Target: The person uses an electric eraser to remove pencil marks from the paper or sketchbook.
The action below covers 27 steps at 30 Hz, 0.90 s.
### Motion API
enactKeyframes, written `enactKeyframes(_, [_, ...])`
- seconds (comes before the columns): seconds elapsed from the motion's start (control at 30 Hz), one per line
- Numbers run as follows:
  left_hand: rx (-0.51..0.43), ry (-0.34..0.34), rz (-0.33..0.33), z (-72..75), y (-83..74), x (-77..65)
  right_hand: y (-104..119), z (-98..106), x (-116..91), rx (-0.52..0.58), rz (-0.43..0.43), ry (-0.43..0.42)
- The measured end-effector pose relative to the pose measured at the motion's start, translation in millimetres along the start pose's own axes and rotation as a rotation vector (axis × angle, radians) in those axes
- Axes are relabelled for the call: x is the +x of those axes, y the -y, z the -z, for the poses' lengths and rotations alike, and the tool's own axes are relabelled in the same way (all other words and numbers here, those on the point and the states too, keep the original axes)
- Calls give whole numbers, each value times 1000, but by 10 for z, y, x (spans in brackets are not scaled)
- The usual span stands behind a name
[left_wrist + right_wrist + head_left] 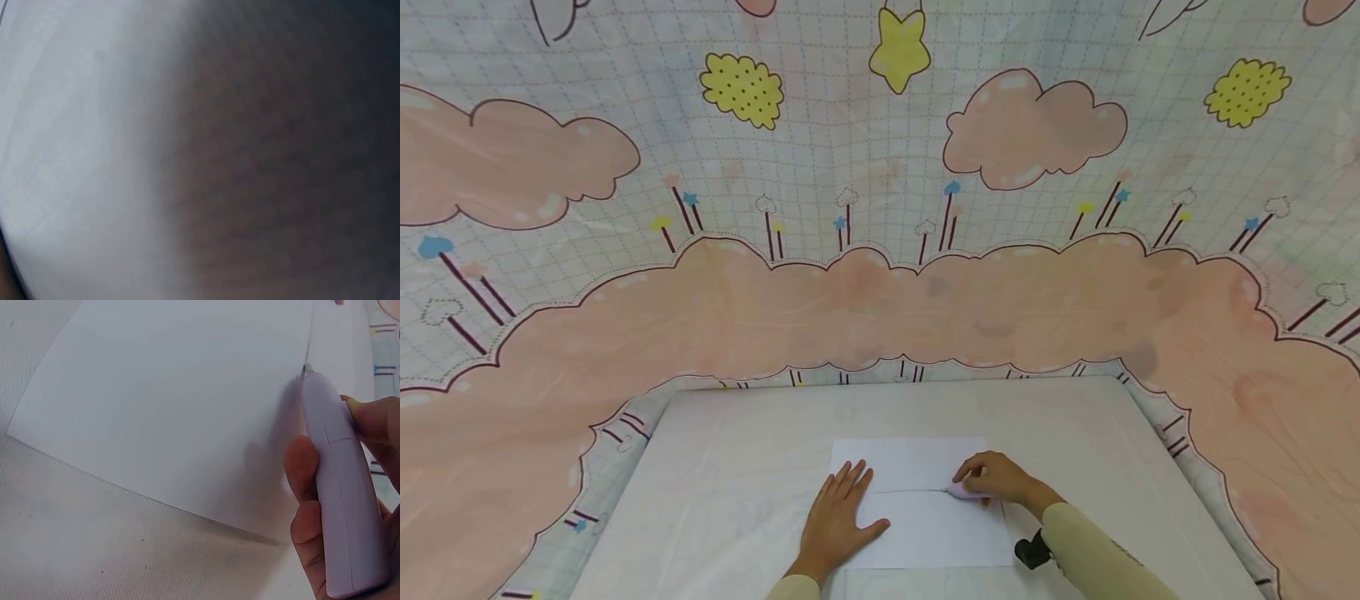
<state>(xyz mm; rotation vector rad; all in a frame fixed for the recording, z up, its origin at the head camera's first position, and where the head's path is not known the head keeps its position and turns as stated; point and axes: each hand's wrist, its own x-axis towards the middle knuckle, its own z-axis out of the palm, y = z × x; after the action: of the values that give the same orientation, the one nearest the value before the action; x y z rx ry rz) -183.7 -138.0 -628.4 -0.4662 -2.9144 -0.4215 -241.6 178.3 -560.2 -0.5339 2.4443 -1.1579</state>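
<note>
A sheet of white paper (925, 542) lies on the white-covered table, with a thin dark line (906, 491) running across its middle. My left hand (838, 521) rests flat on the paper's left side, fingers straight and thumb spread. In my right hand (1000, 477) I hold a thick lilac pen-shaped tool (347, 500); thumb and fingers grip its smooth body from both sides. Its small pale tip (307, 367) is right at the line, near the paper's right side. The left wrist view is blurred, mostly a dark shape beside a pale surface.
White cloth covers the table (722, 467) around the paper. Close to my right sleeve is a small black object (1032, 551). Behind the table hangs a patterned curtain (880, 308) with clouds and stars, which also drops down at both sides.
</note>
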Motion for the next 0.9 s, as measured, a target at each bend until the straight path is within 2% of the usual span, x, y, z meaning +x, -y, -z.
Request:
enactKeyframes(0.13, [-3, -31, -10, -17, 6, -6, 6, -3, -2, -4, -8, -4])
enactKeyframes(0.33, [-13, 4, -3, 3, 6, -9, -18, 18, -29, -8, -13, -2])
enactKeyframes(0.47, [-4, -34, -13, -9, 6, -11, -4, 17, -29, -5, -6, 0])
enactKeyframes(0.57, [-1, -39, -14, -9, 3, -9, 15, 3, -16, -7, 4, -3])
enactKeyframes(0.9, [-16, 22, 7, 13, 1, 6, 15, 11, -10, -14, 2, -6])
